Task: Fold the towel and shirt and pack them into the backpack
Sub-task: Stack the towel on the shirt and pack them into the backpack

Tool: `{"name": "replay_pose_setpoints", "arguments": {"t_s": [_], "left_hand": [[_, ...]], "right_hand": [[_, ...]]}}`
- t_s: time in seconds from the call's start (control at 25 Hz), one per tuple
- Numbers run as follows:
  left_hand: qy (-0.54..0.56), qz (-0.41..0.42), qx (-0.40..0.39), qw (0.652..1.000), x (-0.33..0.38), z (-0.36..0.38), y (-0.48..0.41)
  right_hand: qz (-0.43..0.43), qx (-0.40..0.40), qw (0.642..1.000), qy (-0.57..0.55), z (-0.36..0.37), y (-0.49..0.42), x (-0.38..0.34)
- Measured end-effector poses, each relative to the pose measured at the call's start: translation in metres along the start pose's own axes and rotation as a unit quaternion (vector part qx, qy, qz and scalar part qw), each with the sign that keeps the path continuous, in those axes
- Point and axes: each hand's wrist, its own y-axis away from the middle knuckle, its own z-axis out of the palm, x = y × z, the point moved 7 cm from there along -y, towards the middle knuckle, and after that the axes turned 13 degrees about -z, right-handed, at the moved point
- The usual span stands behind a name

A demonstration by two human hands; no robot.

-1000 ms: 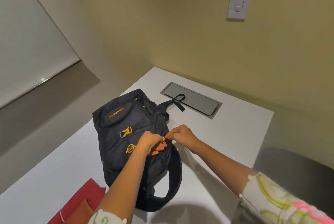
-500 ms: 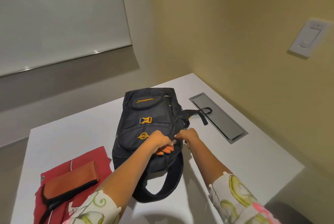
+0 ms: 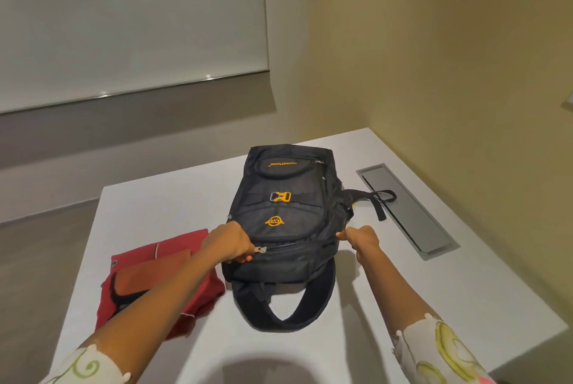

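Near edge, 7 o'clock: folded red shirt [image 3: 173, 272] lies on the white table [image 3: 434, 275] with an orange towel [image 3: 148, 275] folded on top; neither is packed. Centre: black backpack [image 3: 285, 222] lies flat, shoulder strap [image 3: 297, 312] looping toward 6 o'clock. Left hand [image 3: 229, 242] pinches the zipper pull [image 3: 260, 249]; right hand [image 3: 361, 236] is clenched on the bag's side fabric at 3 o'clock. Judged: folding looks done, the bag is being opened, packing remains. Bare tabletop at 4 o'clock; a metal cable hatch [image 3: 406, 210] at 2 o'clock, with the bag's grab loop [image 3: 383, 196] draped across it. Walls close behind.
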Motion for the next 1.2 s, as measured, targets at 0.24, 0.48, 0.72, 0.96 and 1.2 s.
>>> {"name": "replay_pose_setpoints", "arguments": {"t_s": [0.24, 0.48, 0.72, 0.96, 1.2], "left_hand": [[0.05, 0.045, 0.032, 0.997, -0.024, 0.002, -0.007], [0.078, 0.065, 0.054, 0.993, -0.029, 0.004, -0.009], [0.063, 0.061, 0.146, 0.986, -0.046, 0.003, -0.008], [0.036, 0.036, 0.212, 0.976, -0.097, -0.022, -0.045], [0.086, 0.047, 0.182, 0.978, -0.114, -0.004, -0.069]], "right_hand": [[-0.322, 0.054, 0.911, 0.252, 0.029, 0.046, -0.082], [-0.382, -0.232, 0.812, 0.375, 0.145, 0.095, -0.086], [-0.394, -0.143, 0.824, 0.381, 0.135, 0.095, -0.08], [-0.368, -0.12, 0.848, 0.362, 0.121, 0.086, -0.075], [-0.325, -0.176, 0.847, 0.381, 0.144, 0.083, -0.087]]}}
